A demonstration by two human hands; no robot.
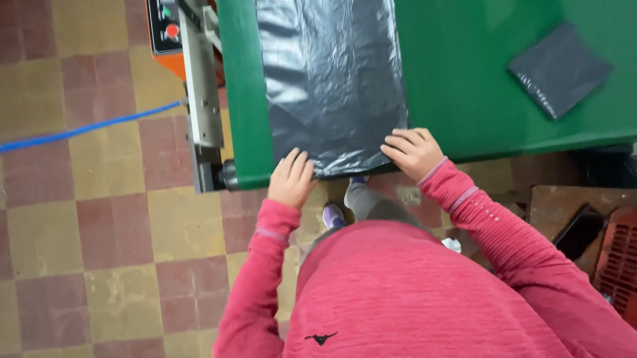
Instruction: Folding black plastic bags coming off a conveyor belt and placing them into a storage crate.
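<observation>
Both hands lay flat and spread on the near end of the grey plastic sheet (333, 80), gripping nothing: the left hand (292, 178) pressed its fingers on the sheet's left corner and the right hand (414, 152) rested on the right corner, palms down, neither one closed around the plastic so far as I could see. That sheet ran lengthwise down the green table (470, 61), its near edge lying just at the table's front edge, where it looked a little crumpled between the two hands. Further along the table, to the right of the sheet and well apart from it, a folded grey bag (560, 69) sat tilted at an angle. Against the table's left side stood the metal frame (201, 84) with an orange control box (165, 25), and a blue cable (77, 129) trailed away from it over the checked floor tiles (108, 229). Judging from where I stood, doing it neatly would have meant keeping even pressure on both corners, so the thin plastic stayed square to the table's edge and did not skew to one side. It seemed slippery, light stuff, likely to wrinkle or slide under an uneven push, and smoothing outward from the middle would probably have taken out that creased patch at the front edge.
</observation>
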